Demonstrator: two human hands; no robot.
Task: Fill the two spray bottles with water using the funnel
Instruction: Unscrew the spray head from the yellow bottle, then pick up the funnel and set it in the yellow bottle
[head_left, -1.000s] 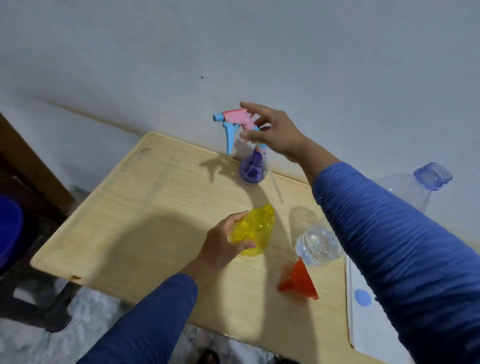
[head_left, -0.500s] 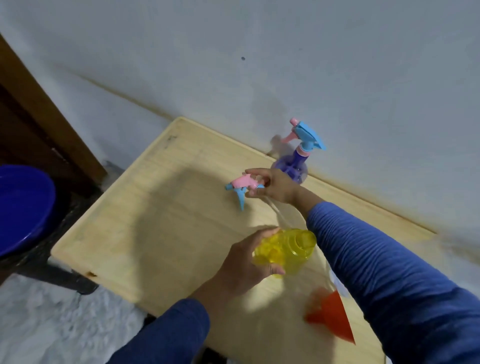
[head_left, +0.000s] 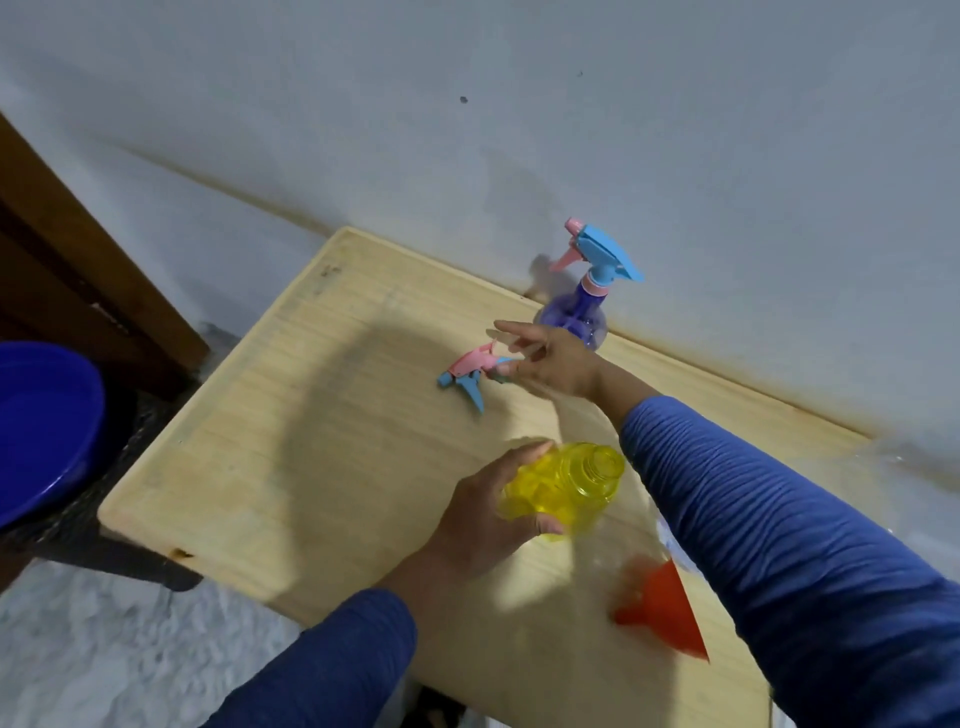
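Left hand (head_left: 480, 514) is wrapped around the yellow spray bottle (head_left: 563, 488), fingers and thumb curled on its body, holding it tilted over the wooden counter (head_left: 291, 441) with the open threaded neck pointing up and to the right. No cap on that one.

Over to the right hand (head_left: 550, 358): it reaches across, fingers mostly spread and stretched out, fingertips at the back end of the pink-and-blue spray head (head_left: 467, 374). That spray head lies on its side on the counter, nozzle pointing left, blue trigger pointing down toward the near edge. Whether the fingertips are pinching it or just touching it, I cannot tell; the motion blur hides the contact.

Behind the right hand, against the wall (head_left: 623, 130), stands the purple spray bottle (head_left: 576, 319), upright, with its own blue-and-pink spray head screwed on.

Near the right side of the counter, the orange funnel (head_left: 665, 618) lies on its side, narrow spout to the left, wide mouth to the right, blurred. It sits just below the right sleeve (head_left: 753, 519) and apart from the yellow bottle.

Off the left edge of the counter, a dark blue basin (head_left: 41, 431) sits lower down.
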